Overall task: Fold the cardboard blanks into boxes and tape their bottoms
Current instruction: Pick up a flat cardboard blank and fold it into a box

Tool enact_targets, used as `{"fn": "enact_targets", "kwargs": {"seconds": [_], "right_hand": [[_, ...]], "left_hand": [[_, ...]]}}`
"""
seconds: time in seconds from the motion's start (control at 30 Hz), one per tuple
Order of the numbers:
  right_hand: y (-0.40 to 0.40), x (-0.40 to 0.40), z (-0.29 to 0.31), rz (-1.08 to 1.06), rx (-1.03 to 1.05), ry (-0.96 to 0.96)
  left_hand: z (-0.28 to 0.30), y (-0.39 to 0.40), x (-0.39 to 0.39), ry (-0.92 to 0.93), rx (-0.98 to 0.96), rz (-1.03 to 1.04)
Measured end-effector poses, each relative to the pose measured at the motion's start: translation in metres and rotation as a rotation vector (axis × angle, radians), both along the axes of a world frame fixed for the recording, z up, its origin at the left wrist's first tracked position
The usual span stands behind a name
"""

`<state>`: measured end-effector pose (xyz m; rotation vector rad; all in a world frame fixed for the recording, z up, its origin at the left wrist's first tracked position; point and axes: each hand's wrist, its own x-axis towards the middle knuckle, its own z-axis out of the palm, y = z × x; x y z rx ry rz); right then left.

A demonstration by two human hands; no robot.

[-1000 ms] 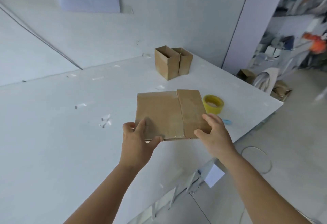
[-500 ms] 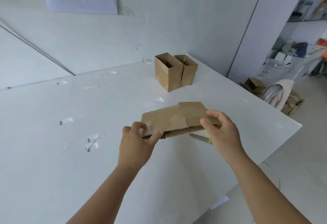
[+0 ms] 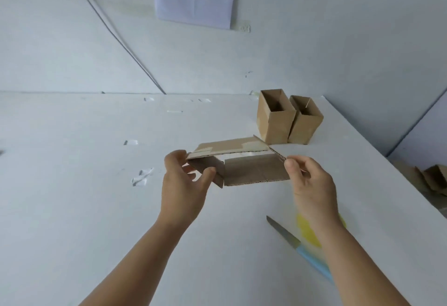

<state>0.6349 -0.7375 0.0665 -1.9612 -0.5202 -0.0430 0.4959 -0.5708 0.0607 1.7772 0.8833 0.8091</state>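
Note:
A brown cardboard blank (image 3: 254, 172) is held above the white table (image 3: 84, 197), partly spread open so a gap shows between its upper and lower panels. My left hand (image 3: 183, 184) pinches its left end, thumb under a hanging flap. My right hand (image 3: 312, 184) pinches the right corner with thumb and fingers. Two folded boxes (image 3: 287, 119) stand upright and open-topped behind the blank. A yellow tape roll (image 3: 307, 230) lies near the front, mostly hidden by my right forearm.
A knife with a light-blue handle (image 3: 297, 245) lies on the table beside my right forearm. Scraps of clear tape (image 3: 142, 176) stick to the tabletop at left. More cardboard (image 3: 430, 180) sits on the floor beyond the table's right edge. A cable (image 3: 121, 39) runs down the wall.
The flat blank has been lifted and pulled apart into an opening sleeve. The view tilted up, so tape roll and knife now sit lower in view.

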Motion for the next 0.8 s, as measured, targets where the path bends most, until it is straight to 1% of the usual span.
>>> {"fn": "enact_targets", "kwargs": {"seconds": [0.1, 0.27, 0.37, 0.47, 0.57, 0.7, 0.8], "right_hand": [[-0.005, 0.011, -0.004, 0.075, 0.011, 0.013], [-0.011, 0.009, -0.008, 0.170, 0.046, 0.029], [-0.014, 0.001, -0.005, 0.191, 0.075, 0.026], [-0.021, -0.010, -0.006, 0.198, 0.006, -0.012], [-0.027, -0.022, -0.011, 0.196, -0.065, -0.021], [-0.031, -0.035, -0.019, 0.166, -0.103, 0.000], [-0.033, -0.038, -0.025, 0.161, -0.106, 0.009]], "left_hand": [[-0.001, -0.019, -0.001, -0.028, -0.008, 0.047], [0.001, -0.042, -0.011, 0.018, 0.044, 0.029], [0.006, -0.049, -0.020, -0.015, 0.030, 0.024], [0.009, -0.049, -0.032, -0.043, -0.001, 0.055], [0.006, -0.048, -0.039, -0.009, -0.001, 0.054], [-0.004, -0.047, -0.046, 0.096, 0.026, 0.007], [-0.007, -0.047, -0.045, 0.130, 0.041, -0.010]]}}
